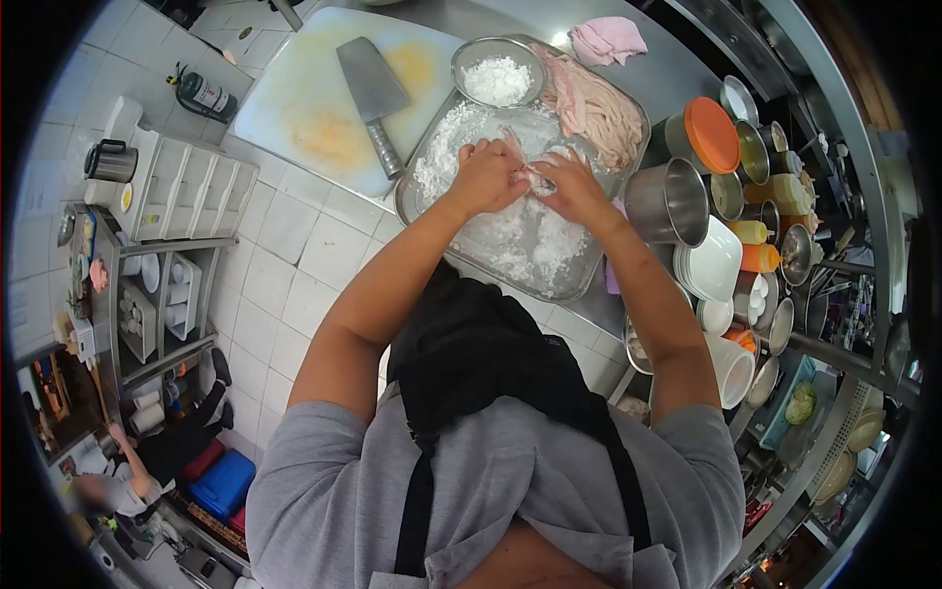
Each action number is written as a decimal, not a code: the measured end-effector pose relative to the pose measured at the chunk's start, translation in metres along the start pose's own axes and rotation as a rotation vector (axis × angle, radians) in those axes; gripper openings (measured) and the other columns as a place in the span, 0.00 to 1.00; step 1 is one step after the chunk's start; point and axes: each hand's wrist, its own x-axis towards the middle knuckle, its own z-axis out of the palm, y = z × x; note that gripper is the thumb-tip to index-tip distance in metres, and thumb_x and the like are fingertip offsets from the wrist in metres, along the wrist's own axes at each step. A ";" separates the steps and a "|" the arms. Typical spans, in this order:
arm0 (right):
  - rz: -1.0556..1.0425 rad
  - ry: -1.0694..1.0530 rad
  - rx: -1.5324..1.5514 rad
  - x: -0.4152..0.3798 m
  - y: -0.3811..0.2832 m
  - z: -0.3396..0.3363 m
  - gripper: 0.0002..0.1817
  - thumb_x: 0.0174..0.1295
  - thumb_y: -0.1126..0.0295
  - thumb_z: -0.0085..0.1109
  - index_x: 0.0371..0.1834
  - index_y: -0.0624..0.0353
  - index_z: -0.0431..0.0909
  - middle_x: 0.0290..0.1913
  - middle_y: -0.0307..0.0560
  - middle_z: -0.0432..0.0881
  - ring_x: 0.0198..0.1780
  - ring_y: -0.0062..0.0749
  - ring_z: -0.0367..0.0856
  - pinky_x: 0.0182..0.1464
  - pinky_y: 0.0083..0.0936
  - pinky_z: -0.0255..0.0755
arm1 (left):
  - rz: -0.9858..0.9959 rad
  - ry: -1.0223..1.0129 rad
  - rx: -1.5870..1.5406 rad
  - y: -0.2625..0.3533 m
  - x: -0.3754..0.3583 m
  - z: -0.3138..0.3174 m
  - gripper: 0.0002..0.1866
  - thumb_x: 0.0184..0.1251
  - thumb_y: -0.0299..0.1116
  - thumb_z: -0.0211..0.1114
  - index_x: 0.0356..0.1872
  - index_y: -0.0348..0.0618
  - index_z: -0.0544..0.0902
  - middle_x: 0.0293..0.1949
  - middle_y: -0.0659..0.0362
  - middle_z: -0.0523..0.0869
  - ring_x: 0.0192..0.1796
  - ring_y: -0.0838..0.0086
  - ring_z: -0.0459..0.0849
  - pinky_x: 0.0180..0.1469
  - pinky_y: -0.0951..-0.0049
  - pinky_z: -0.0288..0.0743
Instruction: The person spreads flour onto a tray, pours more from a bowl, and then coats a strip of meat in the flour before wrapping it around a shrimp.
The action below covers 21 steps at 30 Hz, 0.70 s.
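Over a metal tray (407, 201) dusted with white flour, my left hand (488, 179) and my right hand (571, 187) come together with fingers bent and pinched. Between them is a flour-coated piece of raw meat (536, 181), mostly covered by my fingers. Loose flour (535, 250) lies across the tray floor. At the tray's far right rests a heap of pale pink raw meat strips (599, 110). A metal bowl (459, 67) holding more white flour sits at the tray's far edge, beyond my left hand.
Left of the tray, a cleaver (373, 83) lies on a stained white cutting board (285, 93). A pink cloth (608, 41) is on the counter behind. Metal pots (671, 201), an orange lid (710, 131) and white dishes (708, 260) crowd the right. Another person (147, 466) is at far left.
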 end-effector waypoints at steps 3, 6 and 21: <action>0.009 -0.187 0.230 0.024 0.024 -0.005 0.28 0.55 0.62 0.74 0.61 0.49 0.82 0.61 0.61 0.78 0.68 0.64 0.69 0.74 0.52 0.58 | 0.013 0.111 -0.069 0.004 -0.004 -0.006 0.25 0.52 0.45 0.75 0.52 0.50 0.85 0.50 0.60 0.81 0.59 0.61 0.75 0.63 0.52 0.60; 0.064 -0.305 0.255 0.042 0.035 -0.008 0.29 0.54 0.57 0.76 0.61 0.49 0.84 0.64 0.68 0.76 0.72 0.66 0.67 0.77 0.48 0.55 | 0.138 0.256 -0.070 0.012 -0.012 -0.005 0.27 0.50 0.43 0.76 0.54 0.50 0.82 0.50 0.60 0.82 0.60 0.62 0.75 0.64 0.51 0.60; 0.031 -0.033 0.055 0.029 0.015 0.006 0.34 0.54 0.68 0.73 0.67 0.49 0.76 0.64 0.57 0.76 0.67 0.58 0.71 0.70 0.56 0.61 | 0.073 0.077 0.000 -0.027 0.030 -0.010 0.19 0.55 0.45 0.72 0.48 0.51 0.87 0.50 0.59 0.83 0.58 0.63 0.77 0.63 0.48 0.60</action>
